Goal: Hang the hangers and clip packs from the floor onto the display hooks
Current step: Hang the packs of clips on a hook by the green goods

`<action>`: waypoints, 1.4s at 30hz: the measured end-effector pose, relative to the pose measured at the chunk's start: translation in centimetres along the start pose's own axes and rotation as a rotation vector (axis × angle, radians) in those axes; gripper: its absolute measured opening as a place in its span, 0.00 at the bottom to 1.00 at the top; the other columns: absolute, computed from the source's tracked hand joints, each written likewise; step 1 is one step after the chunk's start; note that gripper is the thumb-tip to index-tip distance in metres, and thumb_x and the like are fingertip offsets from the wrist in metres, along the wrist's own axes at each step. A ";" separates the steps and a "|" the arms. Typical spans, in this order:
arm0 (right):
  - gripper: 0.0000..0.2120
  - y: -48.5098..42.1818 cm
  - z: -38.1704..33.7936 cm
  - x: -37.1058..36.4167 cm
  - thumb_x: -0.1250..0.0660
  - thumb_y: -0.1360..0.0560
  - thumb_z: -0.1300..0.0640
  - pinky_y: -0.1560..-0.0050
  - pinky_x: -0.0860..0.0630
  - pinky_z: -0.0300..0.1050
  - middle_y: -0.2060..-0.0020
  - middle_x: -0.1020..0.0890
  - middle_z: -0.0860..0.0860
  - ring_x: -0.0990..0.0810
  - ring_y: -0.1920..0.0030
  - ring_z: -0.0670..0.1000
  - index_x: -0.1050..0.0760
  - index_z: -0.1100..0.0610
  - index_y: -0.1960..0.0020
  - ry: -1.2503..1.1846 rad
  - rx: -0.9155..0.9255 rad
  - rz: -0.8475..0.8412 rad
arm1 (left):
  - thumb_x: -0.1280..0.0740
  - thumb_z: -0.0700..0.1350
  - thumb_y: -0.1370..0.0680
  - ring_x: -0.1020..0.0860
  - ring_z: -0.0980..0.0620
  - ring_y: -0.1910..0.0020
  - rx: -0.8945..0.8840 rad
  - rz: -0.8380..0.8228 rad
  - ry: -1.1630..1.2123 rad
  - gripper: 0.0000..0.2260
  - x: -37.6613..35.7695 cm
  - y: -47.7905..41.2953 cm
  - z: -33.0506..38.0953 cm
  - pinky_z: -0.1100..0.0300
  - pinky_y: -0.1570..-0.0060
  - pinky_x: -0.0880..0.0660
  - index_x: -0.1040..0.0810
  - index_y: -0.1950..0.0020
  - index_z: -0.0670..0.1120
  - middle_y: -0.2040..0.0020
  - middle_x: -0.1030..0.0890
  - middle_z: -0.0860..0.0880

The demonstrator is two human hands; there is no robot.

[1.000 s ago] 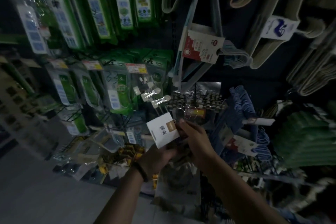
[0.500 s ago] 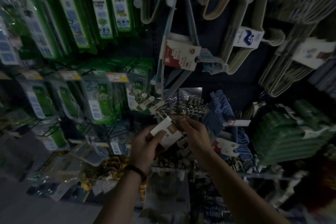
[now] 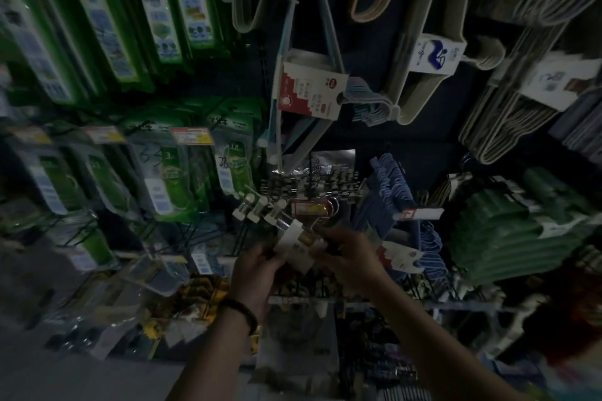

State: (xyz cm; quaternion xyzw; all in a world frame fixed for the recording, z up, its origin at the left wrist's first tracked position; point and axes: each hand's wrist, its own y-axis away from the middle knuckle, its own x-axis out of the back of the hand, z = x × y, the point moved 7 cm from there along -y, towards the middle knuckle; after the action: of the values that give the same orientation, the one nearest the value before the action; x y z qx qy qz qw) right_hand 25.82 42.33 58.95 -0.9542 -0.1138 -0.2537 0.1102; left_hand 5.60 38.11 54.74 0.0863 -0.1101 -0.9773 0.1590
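Observation:
A clip pack with a white header card (image 3: pixel 297 242) is held up in front of the display, just below a hook with a red price tag (image 3: pixel 310 208). My left hand (image 3: pixel 259 270) grips the pack's lower left side. My right hand (image 3: pixel 348 252) pinches its upper right edge beside the hook. Metal clips (image 3: pixel 312 181) hang on the rack just behind. Several bundled hangers (image 3: pixel 426 52) hang on hooks above.
Green packaged goods (image 3: pixel 169 169) fill the hooks to the left. Blue hangers (image 3: pixel 394 192) and stacked green hangers (image 3: pixel 508 231) sit to the right. Yellow packs (image 3: pixel 202 293) and other goods crowd the lower shelf. Grey floor (image 3: pixel 49 374) shows at the lower left.
Both hands have lifted the clip pack up toward the hook with the red tag. My left hand has shifted from under the card to its left side.

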 end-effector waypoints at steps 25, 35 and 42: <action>0.17 -5.3 5.0 2.1 0.38 0.15 0.42 0.56 0.29 0.38 0.34 0.18 0.40 0.16 0.41 0.47 0.27 0.33 0.27 0.848 0.262 -0.191 | 0.22 0.46 0.23 0.19 0.59 0.54 -0.520 0.063 -0.786 0.10 -6.6 -5.8 10.1 0.64 0.49 0.24 0.15 0.43 0.48 0.52 0.17 0.56; 0.20 -10.1 6.2 -0.1 0.44 0.18 0.37 0.49 0.16 0.53 0.36 0.15 0.49 0.14 0.42 0.55 0.23 0.36 0.30 0.931 0.513 -0.095 | 0.25 0.51 0.21 0.18 0.53 0.50 -0.610 0.095 -0.893 0.06 -7.0 -6.8 11.5 0.59 0.48 0.22 0.13 0.46 0.51 0.50 0.13 0.52; 0.21 -13.3 6.7 0.3 0.42 0.19 0.40 0.49 0.16 0.55 0.39 0.14 0.54 0.14 0.44 0.60 0.21 0.40 0.30 0.883 0.483 -0.092 | 0.25 0.52 0.21 0.19 0.52 0.52 -0.610 0.113 -0.895 0.04 -6.3 -7.2 12.1 0.54 0.48 0.20 0.13 0.48 0.54 0.53 0.15 0.53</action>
State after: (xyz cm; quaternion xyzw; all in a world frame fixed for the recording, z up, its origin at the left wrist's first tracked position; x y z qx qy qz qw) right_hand 25.51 56.85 55.46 -0.6973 -0.1537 -0.6040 0.3539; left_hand 6.91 49.15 65.42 -0.3944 0.1172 -0.8960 0.1669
